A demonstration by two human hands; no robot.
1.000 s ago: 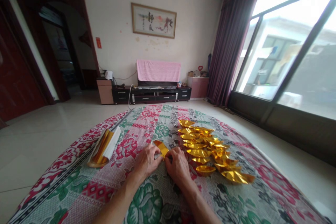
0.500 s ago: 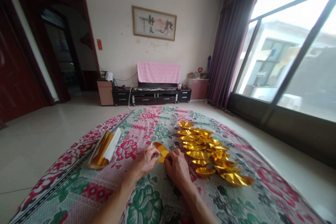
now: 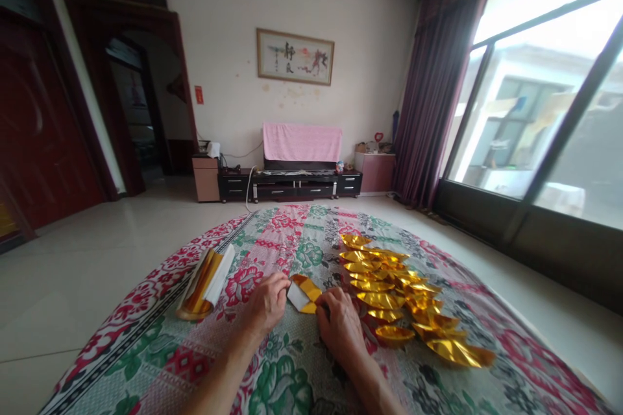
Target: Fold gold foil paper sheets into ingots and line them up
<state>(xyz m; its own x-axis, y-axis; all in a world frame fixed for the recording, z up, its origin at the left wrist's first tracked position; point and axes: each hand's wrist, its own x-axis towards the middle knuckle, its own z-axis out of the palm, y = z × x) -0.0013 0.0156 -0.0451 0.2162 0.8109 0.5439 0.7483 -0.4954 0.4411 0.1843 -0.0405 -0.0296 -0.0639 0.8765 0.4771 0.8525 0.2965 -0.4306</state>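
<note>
Between my hands is a partly folded sheet of gold foil paper (image 3: 307, 288), its white underside showing on the left part. My left hand (image 3: 270, 300) pinches the paper's left edge between thumb and fingers. At the right corner my right hand (image 3: 339, 319) has its curled fingers closed on the paper; its thumb is partly hidden. Just right of that hand, several folded gold paper ingots (image 3: 381, 300) lie in rough rows. Off to the left rests a loose roll of gold paper (image 3: 207, 282) with a white back.
A flowered cloth (image 3: 282, 382) covers the round table. Beyond it stand a low black cabinet (image 3: 292, 191) and a pink cloth (image 3: 302, 141) draped over a screen-like shape. A purple curtain (image 3: 428, 91) and large windows are on the right, dark red doors on the left.
The paper's white inner side has come into view as its left part opened out. My left hand has moved a little away from my right. The camera view has shifted slightly.
</note>
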